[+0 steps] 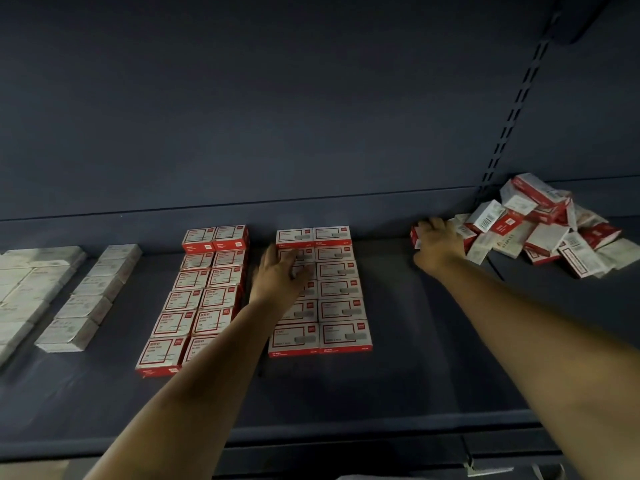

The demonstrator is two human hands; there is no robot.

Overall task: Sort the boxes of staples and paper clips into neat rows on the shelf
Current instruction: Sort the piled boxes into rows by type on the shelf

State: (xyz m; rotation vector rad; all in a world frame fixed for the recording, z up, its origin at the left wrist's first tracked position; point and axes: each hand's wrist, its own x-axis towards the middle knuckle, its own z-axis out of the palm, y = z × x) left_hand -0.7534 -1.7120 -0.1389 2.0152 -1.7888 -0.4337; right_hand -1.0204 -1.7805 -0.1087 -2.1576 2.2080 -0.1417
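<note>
R hand reaches the pile at shelf right, fingers curled over a red box at its near-left edge; full grip can't tell. L hand lies on the mid rows, fingers spread, relaxed. Boxes look small, stiff card, prob dense w/ staples; take by long sides. Bare shelf btwn rows & pile gives room; front lip, upright bound it.

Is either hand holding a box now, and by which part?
The right hand grips a red box at the edge of the pile, fingers over its top. The left hand only rests flat on the rows.
</note>
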